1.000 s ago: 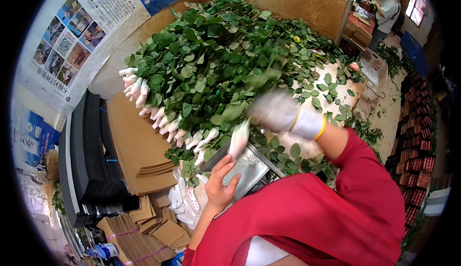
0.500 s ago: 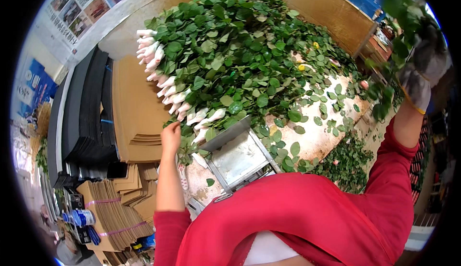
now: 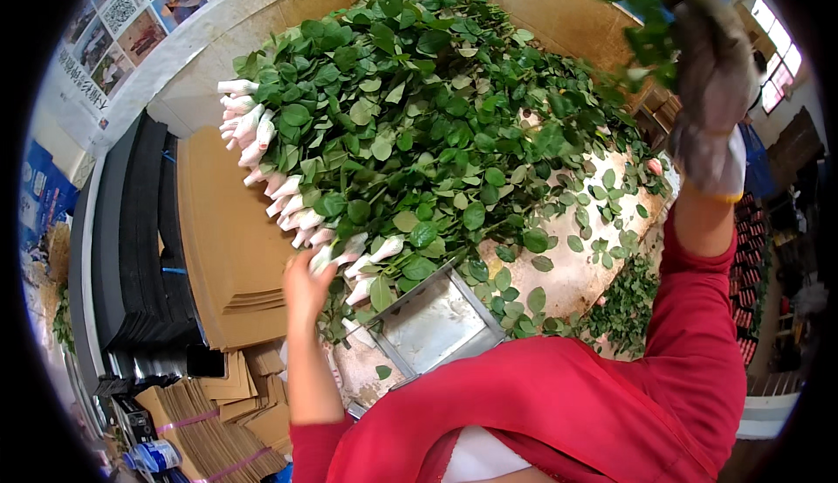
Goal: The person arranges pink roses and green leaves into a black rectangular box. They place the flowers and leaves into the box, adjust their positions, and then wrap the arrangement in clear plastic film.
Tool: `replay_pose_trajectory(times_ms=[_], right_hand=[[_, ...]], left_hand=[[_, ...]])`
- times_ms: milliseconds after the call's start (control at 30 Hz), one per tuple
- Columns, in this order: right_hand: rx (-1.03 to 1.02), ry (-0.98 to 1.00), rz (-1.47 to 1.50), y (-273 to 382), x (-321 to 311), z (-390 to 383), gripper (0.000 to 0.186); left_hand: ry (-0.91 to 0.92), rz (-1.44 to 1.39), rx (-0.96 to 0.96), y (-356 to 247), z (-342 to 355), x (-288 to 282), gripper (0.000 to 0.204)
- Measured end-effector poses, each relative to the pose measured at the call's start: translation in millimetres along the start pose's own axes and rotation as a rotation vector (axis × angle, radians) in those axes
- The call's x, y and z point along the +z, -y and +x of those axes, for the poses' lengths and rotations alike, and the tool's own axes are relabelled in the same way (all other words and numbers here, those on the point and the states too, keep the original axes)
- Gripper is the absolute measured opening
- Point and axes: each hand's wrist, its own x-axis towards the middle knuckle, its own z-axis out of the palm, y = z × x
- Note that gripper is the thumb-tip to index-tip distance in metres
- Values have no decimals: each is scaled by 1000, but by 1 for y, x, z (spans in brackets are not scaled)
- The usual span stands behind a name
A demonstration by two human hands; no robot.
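Note:
A large pile of leafy rose stems point(image 3: 410, 116) lies on the table, their buds in white sleeves point(image 3: 249, 125) along the left side. At the near left end of that row, my bare left hand point(image 3: 307, 289) has its fingers closed at a sleeved rose bud point(image 3: 321, 260). My right hand point(image 3: 716, 90), in a greyish glove, is raised at the far right. Its fingers are wrapped round a leafy rose stem point(image 3: 646, 25), blurred by motion. A metal tray-like frame point(image 3: 436, 322) stands in front of me, close to the pile's near edge.
Cardboard sheets point(image 3: 223, 247) and stacked black sheets point(image 3: 131, 239) stand left of the pile. Tied cardboard bundles point(image 3: 196, 422) sit at lower left. Brown boards point(image 3: 559, 20) wall the back. Loose leaves point(image 3: 611, 295) lie at the right, beside the pale tabletop point(image 3: 576, 247).
My right hand has swung inward and up with the leafy stem. My left hand has moved slightly down and left, its fingers now at a sleeved bud. The view has shifted.

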Motion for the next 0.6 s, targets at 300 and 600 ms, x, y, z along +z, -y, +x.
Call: replay_pose_trajectory(times_ms=[300, 600], right_hand=[[-30, 833, 301, 202, 170, -114, 19], [436, 865, -21, 118, 55, 12, 22]], left_hand=[[147, -765, -66, -72, -138, -65, 71], [-26, -633, 364, -87, -155, -72, 74]])
